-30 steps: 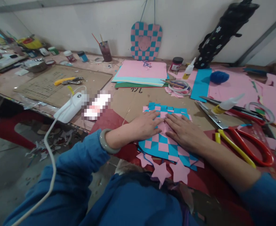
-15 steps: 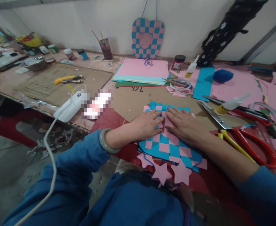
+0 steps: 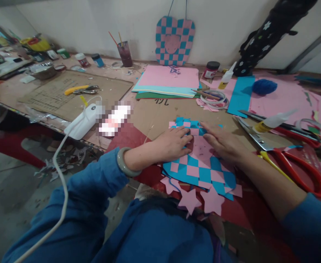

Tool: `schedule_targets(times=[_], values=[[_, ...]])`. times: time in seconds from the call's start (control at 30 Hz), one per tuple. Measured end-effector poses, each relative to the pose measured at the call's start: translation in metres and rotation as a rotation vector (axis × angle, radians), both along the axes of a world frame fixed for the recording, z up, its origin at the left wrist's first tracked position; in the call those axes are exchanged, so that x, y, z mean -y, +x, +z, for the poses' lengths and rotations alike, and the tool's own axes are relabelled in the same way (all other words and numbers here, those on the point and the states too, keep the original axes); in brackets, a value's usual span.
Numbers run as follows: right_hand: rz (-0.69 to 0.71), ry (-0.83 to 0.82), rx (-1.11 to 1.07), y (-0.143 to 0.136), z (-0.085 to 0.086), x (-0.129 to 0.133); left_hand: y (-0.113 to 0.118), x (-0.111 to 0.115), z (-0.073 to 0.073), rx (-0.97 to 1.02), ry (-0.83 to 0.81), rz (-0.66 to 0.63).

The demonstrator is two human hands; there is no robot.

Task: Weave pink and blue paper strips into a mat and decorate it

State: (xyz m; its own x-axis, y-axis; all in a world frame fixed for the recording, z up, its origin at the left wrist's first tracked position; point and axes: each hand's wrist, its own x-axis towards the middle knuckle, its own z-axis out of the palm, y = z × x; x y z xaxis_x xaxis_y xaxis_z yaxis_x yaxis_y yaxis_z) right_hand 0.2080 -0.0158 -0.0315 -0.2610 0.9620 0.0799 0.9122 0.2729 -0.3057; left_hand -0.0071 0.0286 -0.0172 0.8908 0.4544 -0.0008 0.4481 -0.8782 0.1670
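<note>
A pink and blue checkered paper piece point(image 3: 192, 171) lies flat on the table in front of me. My left hand point(image 3: 174, 144) rests on its left side, fingers spread and holding nothing. On its right side lies my right hand point(image 3: 224, 140), palm down with the fingers stretched out. Between the hands a plain pink patch point(image 3: 201, 148) shows on the piece. Pink paper stars point(image 3: 190, 201) hang by the near edge, with a blue string beside them. Both hands cover parts of the checkered pattern.
Red-handled scissors point(image 3: 300, 171) and a glue bottle point(image 3: 271, 122) lie at the right. Behind are stacked paper sheets point(image 3: 171, 78), tape rolls point(image 3: 217, 99) and blue yarn point(image 3: 264, 87). A finished checkered piece point(image 3: 187, 47) leans on the wall. A white power bank point(image 3: 83, 122) sits left.
My right hand has slid to the right over the checkered piece, uncovering more of the pink patch. My left hand has barely moved. The view has shifted slightly.
</note>
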Motion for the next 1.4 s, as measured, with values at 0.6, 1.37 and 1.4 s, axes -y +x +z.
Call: schedule_targets(times=[0.6, 1.37, 1.4], values=[[-0.006, 0.088, -0.025, 0.012, 0.031, 0.049, 0.0, 0.001, 0.002, -0.007, -0.052, 0.033], [0.179, 0.368, 0.231, -0.009, -0.001, 0.112, 0.0, -0.001, 0.003, -0.071, -0.031, 0.018], [0.165, 0.379, 0.208, -0.004, 0.004, 0.114, 0.0, -0.002, 0.002, -0.071, -0.027, 0.016]])
